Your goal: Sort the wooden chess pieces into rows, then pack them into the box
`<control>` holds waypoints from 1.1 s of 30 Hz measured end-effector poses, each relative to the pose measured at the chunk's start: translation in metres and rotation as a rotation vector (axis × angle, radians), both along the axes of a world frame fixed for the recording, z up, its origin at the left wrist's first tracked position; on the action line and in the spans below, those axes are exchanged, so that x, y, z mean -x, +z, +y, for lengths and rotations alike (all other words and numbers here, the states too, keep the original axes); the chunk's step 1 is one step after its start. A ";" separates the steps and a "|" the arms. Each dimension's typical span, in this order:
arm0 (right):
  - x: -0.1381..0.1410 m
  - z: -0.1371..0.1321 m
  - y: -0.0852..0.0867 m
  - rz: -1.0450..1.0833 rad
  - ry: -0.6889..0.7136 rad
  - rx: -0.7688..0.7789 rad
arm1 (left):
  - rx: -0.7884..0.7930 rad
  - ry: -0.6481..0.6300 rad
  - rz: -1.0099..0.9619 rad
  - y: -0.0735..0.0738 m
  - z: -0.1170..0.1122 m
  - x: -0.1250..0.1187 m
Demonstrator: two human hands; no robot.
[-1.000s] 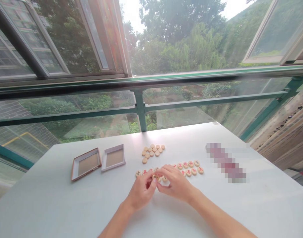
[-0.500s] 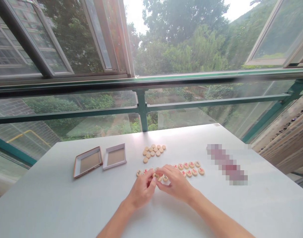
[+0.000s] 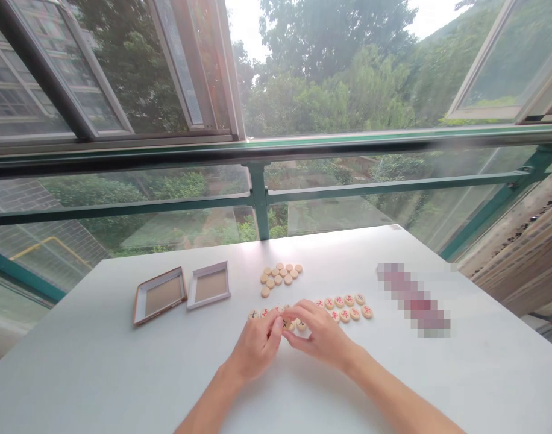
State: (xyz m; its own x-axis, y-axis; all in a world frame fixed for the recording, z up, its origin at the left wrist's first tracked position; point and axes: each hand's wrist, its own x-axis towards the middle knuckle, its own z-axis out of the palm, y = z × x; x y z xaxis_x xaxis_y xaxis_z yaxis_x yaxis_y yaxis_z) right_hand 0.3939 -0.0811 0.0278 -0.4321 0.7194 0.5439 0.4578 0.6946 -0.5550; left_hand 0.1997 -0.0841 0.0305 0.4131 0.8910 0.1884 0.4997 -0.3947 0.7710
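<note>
1. Nearest, on the white surface, here's the left hand, thumb and fingers closed on a marked piece at the left end of the nearer row, black sign showing!
2. Right beside it, the right hand arches over, fingertips at that same piece; whether it grips too, I can't tell.
3. Under and beyond the fingers, two rows of discs: red and black signs face up, the middle covered by the hands. That much looks laid out.
4. Off left, two shallow boxes, side by side, inner bottoms in view; over right, a pixelated item, unreadable.
5. Farther out, plain-faced discs sit in a loose cluster, outside the rows, no signs showing: seemingly the part not yet dealt with.
6. Farthest, green railing, then trees.
</note>
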 end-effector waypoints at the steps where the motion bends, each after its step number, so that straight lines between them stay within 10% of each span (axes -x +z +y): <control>1: -0.001 0.000 0.000 0.006 -0.006 0.000 | -0.020 0.018 0.009 0.001 0.001 0.003; 12: 0.002 0.001 0.003 -0.072 0.006 -0.031 | -0.165 0.371 -0.007 -0.005 0.027 0.041; 33: 0.017 -0.001 -0.007 -0.313 -0.048 -0.135 | -0.438 0.394 0.027 -0.008 0.037 0.033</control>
